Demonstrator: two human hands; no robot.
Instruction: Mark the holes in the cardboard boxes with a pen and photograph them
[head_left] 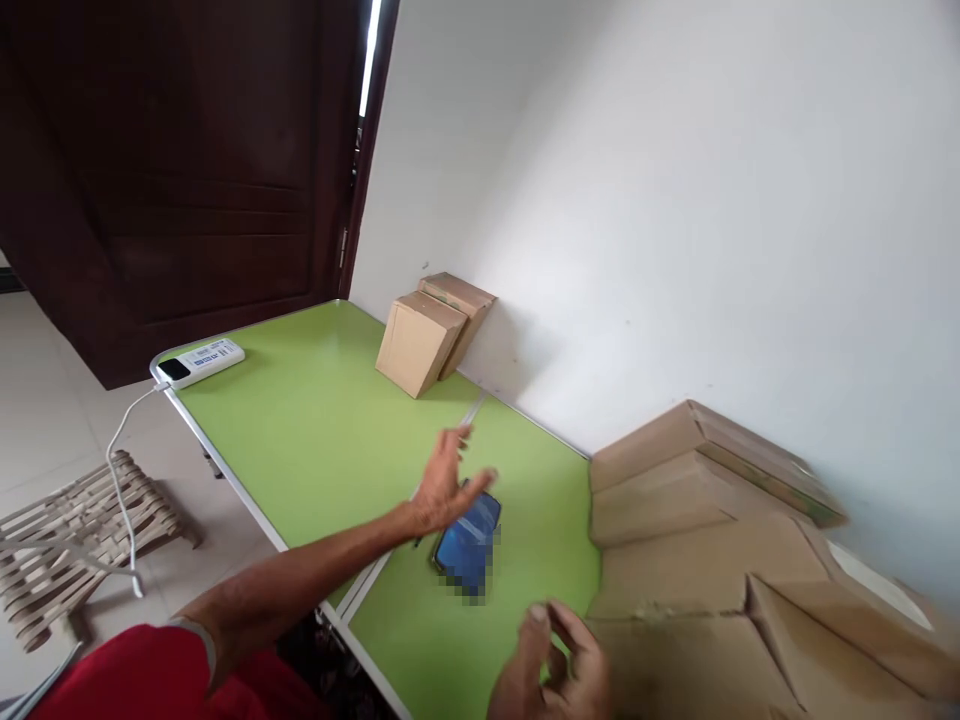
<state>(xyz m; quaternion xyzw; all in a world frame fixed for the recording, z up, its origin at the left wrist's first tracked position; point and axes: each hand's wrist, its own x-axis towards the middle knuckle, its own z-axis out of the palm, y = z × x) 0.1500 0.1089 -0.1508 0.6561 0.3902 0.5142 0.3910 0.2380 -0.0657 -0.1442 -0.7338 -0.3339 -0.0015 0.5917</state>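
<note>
R hand (553, 665) at bottom edge: fingers half-curled, thumb up nr index; can't tell if it grips anything. Smartphone (472, 535) lies flat on green folding table (300, 430), just R of the silvery seam, lower end pixelated. L hand (442, 490) open, fingers spread, over phone's upper L edge; contact unclear. Big cardboard boxes (675, 570) piled to R; two small cartons (418, 345) at back by white wall (675, 200). Far L corner: white device (206, 361) w/ black end, white cable (137, 585) hanging over woven-strip stool (75, 510).
</note>
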